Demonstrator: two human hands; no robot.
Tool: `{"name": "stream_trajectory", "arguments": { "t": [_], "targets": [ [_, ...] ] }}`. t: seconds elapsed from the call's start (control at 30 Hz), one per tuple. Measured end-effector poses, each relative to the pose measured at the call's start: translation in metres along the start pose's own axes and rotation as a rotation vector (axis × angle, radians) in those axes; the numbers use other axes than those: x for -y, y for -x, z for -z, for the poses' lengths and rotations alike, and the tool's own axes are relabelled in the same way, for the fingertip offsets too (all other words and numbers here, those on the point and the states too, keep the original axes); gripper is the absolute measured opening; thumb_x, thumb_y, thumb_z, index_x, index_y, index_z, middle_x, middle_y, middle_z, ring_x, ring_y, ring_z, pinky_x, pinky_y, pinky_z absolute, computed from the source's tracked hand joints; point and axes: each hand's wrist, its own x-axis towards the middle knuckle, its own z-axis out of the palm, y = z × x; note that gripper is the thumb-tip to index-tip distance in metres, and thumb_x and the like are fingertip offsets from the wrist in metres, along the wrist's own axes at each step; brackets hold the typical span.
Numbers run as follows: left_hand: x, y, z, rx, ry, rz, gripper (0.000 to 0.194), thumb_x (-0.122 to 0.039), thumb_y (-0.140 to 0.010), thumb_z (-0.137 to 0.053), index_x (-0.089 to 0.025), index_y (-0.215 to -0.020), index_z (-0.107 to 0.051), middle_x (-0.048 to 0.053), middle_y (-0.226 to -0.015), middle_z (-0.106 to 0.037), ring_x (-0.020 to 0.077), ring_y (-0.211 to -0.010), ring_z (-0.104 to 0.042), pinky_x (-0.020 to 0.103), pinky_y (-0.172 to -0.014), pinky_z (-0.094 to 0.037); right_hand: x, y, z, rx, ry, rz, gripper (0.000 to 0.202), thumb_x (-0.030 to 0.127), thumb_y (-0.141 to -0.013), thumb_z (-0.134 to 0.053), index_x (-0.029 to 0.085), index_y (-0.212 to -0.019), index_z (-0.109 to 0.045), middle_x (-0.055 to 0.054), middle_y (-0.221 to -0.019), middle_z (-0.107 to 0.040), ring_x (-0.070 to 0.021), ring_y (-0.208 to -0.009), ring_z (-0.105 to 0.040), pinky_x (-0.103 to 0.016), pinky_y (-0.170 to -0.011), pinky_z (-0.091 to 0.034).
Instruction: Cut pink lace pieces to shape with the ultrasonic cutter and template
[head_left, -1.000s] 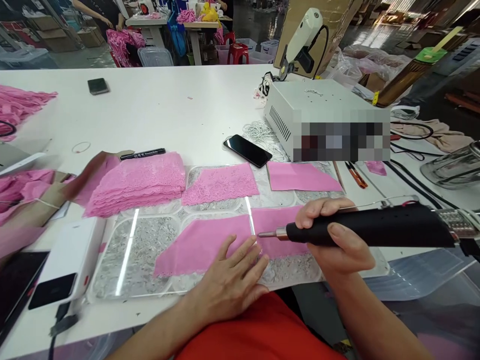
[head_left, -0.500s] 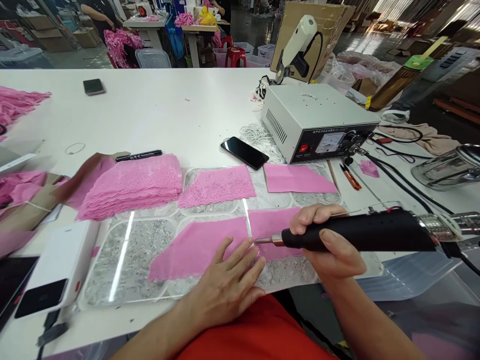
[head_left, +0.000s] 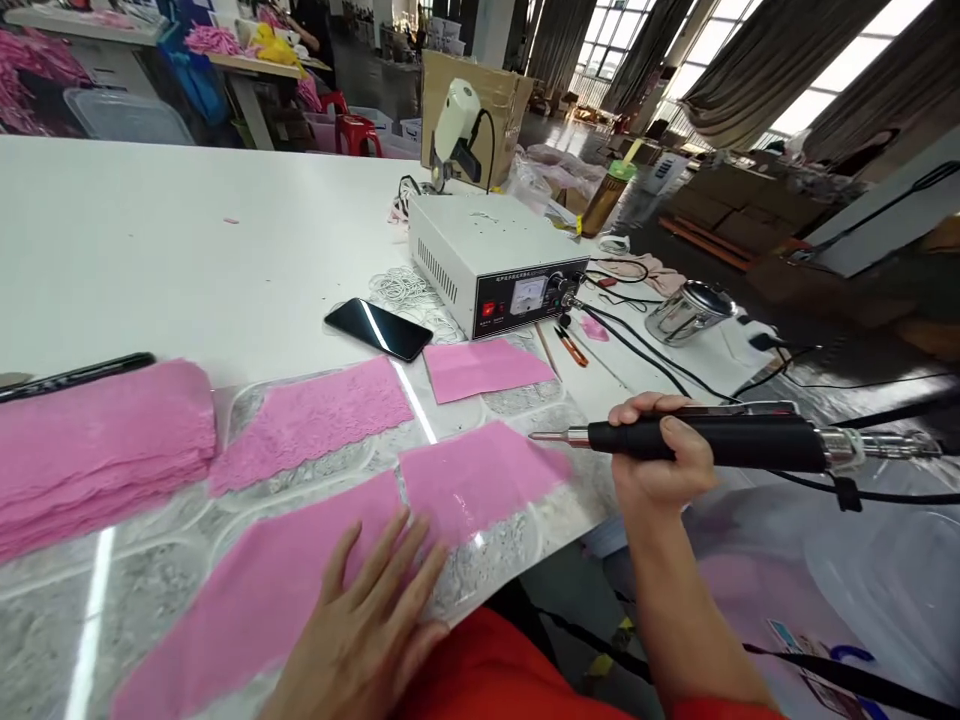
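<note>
My left hand [head_left: 367,610] lies flat with its fingers spread, over the edges of two plain pink fabric pieces, the larger left piece [head_left: 262,590] and the right piece [head_left: 480,480]. A black handheld tool [head_left: 735,440] with a metal tip is gripped in my right hand [head_left: 664,450]. Its tip shows over the right end of the right piece; whether it touches the fabric I cannot tell. Behind these lie a lacy pink piece [head_left: 322,420] and a smaller plain pink piece [head_left: 487,370]. A patterned mat [head_left: 495,565] is underneath.
A stack of pink fabric [head_left: 97,450] with a black pen [head_left: 75,378] sits at the left. Farther back are a phone [head_left: 379,328], a grey control box [head_left: 495,250], orange cutters [head_left: 571,346] and a glass jar [head_left: 690,312]. Cables run right from the box.
The view has turned to the right. The tool's tip has moved away from my left hand, from the gap between the two front pieces to the right piece's far end.
</note>
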Motion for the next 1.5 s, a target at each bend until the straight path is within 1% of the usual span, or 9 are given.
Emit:
{"name": "stream_trajectory", "arguments": {
  "t": [0.23,0.43,0.57,0.77,0.93,1.03,1.13,1.3,1.5],
  "targets": [
    [-0.001,-0.002,0.004,0.010,0.008,0.023,0.043,-0.046,-0.093,-0.057,-0.023,-0.129,-0.059,0.006,-0.132,-0.062,0.0227,-0.134,-0.046,0.043,-0.121,-0.012,-0.011,0.006,-0.009,0.076,-0.036,-0.017,0.011,0.022,-0.059,-0.055,0.020,-0.069,-0.057,0.003,-0.065,-0.058,-0.0112,-0.053,-0.053,-0.027,-0.052,-0.045],
    [-0.002,-0.003,0.004,0.016,-0.077,-0.027,0.035,-0.035,-0.098,-0.049,-0.019,-0.126,-0.061,0.008,-0.131,-0.062,0.0239,-0.136,-0.044,0.046,-0.121,-0.013,-0.014,0.007,-0.010,0.117,-0.032,-0.006,0.010,0.023,-0.061,-0.058,0.021,-0.071,-0.058,0.003,-0.068,-0.059,-0.0116,-0.054,-0.054,-0.029,-0.053,-0.046],
    [-0.001,-0.004,0.005,0.007,-0.075,-0.031,0.034,-0.034,-0.098,-0.048,-0.019,-0.125,-0.062,0.007,-0.131,-0.063,0.0238,-0.134,-0.046,0.046,-0.121,-0.013,-0.015,0.006,-0.009,0.150,-0.029,0.030,0.009,0.022,-0.063,-0.058,0.020,-0.072,-0.059,0.002,-0.068,-0.060,-0.0120,-0.054,-0.055,-0.029,-0.054,-0.046],
    [0.007,-0.006,0.009,0.069,-0.118,-0.129,0.036,-0.034,-0.096,-0.052,-0.018,-0.127,-0.061,0.007,-0.132,-0.062,0.0237,-0.135,-0.045,0.044,-0.121,-0.010,-0.015,0.003,-0.011,0.194,-0.020,0.036,0.009,0.021,-0.064,-0.058,0.020,-0.073,-0.057,0.002,-0.066,-0.060,-0.0126,-0.054,-0.055,-0.029,-0.054,-0.046],
    [0.003,-0.003,0.002,-0.002,-0.076,-0.039,0.034,-0.035,-0.099,-0.045,-0.020,-0.124,-0.063,0.007,-0.128,-0.064,0.0229,-0.135,-0.045,0.046,-0.121,-0.013,-0.005,0.000,-0.001,0.140,-0.018,0.042,0.010,0.022,-0.063,-0.057,0.019,-0.073,-0.057,0.002,-0.067,-0.060,-0.0118,-0.054,-0.055,-0.028,-0.053,-0.046],
    [0.001,-0.001,-0.001,0.004,-0.084,-0.043,0.034,-0.035,-0.099,-0.045,-0.021,-0.125,-0.063,0.007,-0.129,-0.064,0.0236,-0.135,-0.045,0.046,-0.121,-0.013,0.002,-0.001,0.009,0.124,0.012,0.042,0.010,0.023,-0.062,-0.056,0.019,-0.072,-0.057,0.001,-0.066,-0.059,-0.0118,-0.053,-0.054,-0.028,-0.052,-0.046],
    [0.003,-0.002,0.001,0.017,-0.088,-0.048,0.035,-0.035,-0.098,-0.047,-0.022,-0.126,-0.062,0.007,-0.129,-0.064,0.0240,-0.134,-0.046,0.046,-0.121,-0.012,0.005,-0.001,0.014,0.129,0.025,0.046,0.011,0.024,-0.061,-0.057,0.019,-0.071,-0.057,0.001,-0.065,-0.058,-0.0121,-0.052,-0.054,-0.028,-0.051,-0.046],
    [0.013,-0.005,0.010,0.095,-0.141,-0.161,0.038,-0.033,-0.094,-0.053,-0.021,-0.130,-0.059,0.007,-0.130,-0.063,0.0231,-0.136,-0.044,0.042,-0.121,-0.010,0.003,0.000,0.015,0.157,0.049,0.065,0.010,0.024,-0.063,-0.057,0.020,-0.072,-0.056,0.002,-0.065,-0.059,-0.0128,-0.053,-0.054,-0.029,-0.051,-0.046],
    [0.017,-0.006,0.012,0.109,-0.203,-0.238,0.041,-0.029,-0.092,-0.055,-0.015,-0.130,-0.059,0.010,-0.133,-0.061,0.0254,-0.144,-0.030,0.046,-0.121,-0.008,0.004,-0.001,0.014,0.169,0.051,0.062,0.010,0.023,-0.064,-0.058,0.021,-0.073,-0.056,0.002,-0.065,-0.061,-0.0132,-0.052,-0.054,-0.030,-0.051,-0.046]
  ]
}}
